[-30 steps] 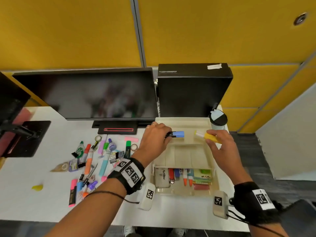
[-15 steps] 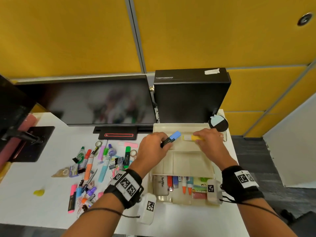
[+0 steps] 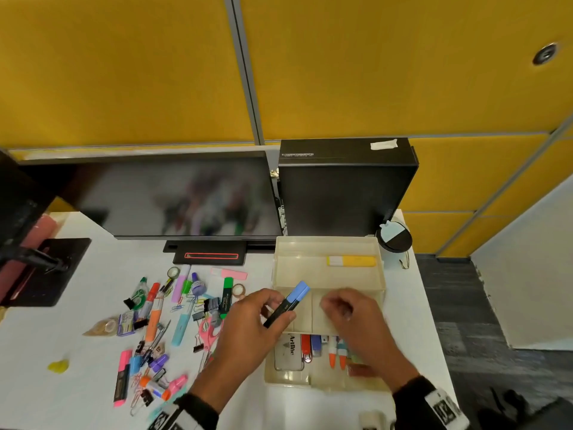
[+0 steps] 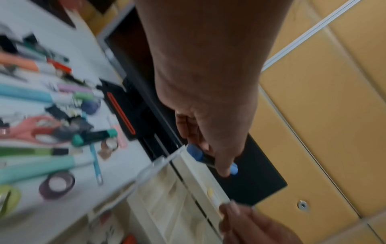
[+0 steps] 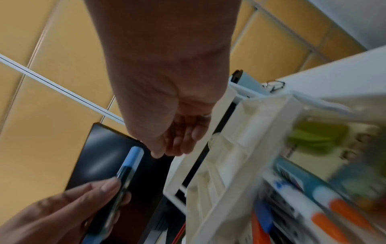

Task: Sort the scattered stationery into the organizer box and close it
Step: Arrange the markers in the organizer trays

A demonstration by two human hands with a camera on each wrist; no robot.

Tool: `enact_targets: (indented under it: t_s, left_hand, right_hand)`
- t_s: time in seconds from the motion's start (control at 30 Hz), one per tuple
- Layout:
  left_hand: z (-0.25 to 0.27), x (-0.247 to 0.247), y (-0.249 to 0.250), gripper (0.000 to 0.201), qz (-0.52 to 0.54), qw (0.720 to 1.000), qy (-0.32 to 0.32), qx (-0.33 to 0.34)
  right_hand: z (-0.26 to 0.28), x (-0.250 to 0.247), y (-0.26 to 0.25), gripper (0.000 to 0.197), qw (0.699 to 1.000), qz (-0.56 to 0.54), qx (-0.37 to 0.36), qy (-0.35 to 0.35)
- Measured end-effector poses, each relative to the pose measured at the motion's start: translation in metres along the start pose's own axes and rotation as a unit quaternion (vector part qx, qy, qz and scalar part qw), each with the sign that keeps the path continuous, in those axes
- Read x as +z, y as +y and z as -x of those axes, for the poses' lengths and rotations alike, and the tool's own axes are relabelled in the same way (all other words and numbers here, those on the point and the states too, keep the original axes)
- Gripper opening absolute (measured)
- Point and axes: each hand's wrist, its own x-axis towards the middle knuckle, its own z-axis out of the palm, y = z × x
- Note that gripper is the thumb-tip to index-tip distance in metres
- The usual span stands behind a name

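Observation:
The cream organizer box [image 3: 328,241] stands open at the table's right. A yellow highlighter [image 3: 352,261] lies alone in its far compartment. My left hand [image 3: 280,308] holds a black highlighter with a blue cap [image 3: 288,305], tilted over the box's left middle section; it shows again in the left wrist view [image 4: 197,154] and the right wrist view [image 5: 133,158]. My right hand [image 3: 336,307] hovers over the middle compartments with loosely curled fingers [image 5: 179,143] and holds nothing. Several pens and an Artline box [image 3: 288,352] fill the near compartment.
Scattered markers, clips, tape rolls and pink scissors [image 3: 210,332] lie left of the box. A monitor [image 3: 173,200] and a black computer case [image 3: 344,187] stand behind. A round black-and-blue lid [image 3: 394,238] sits at the back right near the table edge.
My right hand let go of the yellow highlighter in the far compartment and drew back toward me. My left hand, still holding the blue highlighter, also moved nearer.

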Motion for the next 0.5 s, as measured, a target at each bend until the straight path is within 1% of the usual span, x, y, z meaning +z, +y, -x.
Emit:
enact_targets:
  t_s: [0.07, 0.13, 0.17, 0.23, 0.33, 0.37, 0.43, 0.5]
  left_hand:
    - [0.004, -0.014, 0.003, 0.018, 0.005, 1.000, -0.005, -0.004]
    - [-0.001, -0.027, 0.007, 0.019, 0.000, 1.000, 0.002, -0.009]
    - [-0.004, -0.032, 0.011, 0.019, -0.011, 1.000, 0.009, -0.004]
    - [-0.011, -0.036, 0.018, 0.020, -0.035, 0.999, 0.013, 0.008]
    - [-0.018, -0.029, 0.032, 0.023, -0.062, 0.997, -0.023, 0.028]
    - [-0.021, -0.026, 0.036, 0.023, -0.076, 0.996, -0.034, 0.042]
    - [-0.030, -0.014, 0.042, 0.024, -0.113, 0.989, -0.047, 0.089]
    - [-0.038, 0.002, 0.047, 0.023, -0.130, 0.983, -0.050, 0.121]
  right_hand:
    - [0.023, 0.011, -0.001, 0.012, 0.997, -0.027, 0.026, -0.064]
    - [0.031, 0.012, -0.001, 0.013, 0.992, -0.059, 0.040, -0.101]
    - [0.031, 0.010, -0.001, 0.012, 0.990, -0.071, 0.051, -0.109]
    - [0.028, 0.006, -0.008, 0.011, 0.988, -0.082, 0.072, -0.109]
    - [0.019, -0.001, -0.021, 0.020, 0.981, -0.123, 0.098, -0.114]
    - [0.014, -0.003, -0.026, 0.021, 0.978, -0.142, 0.102, -0.116]
    - [0.006, -0.007, -0.033, 0.021, 0.972, -0.175, 0.107, -0.114]
    - [-0.001, -0.006, -0.034, 0.020, 0.970, -0.194, 0.107, -0.100]
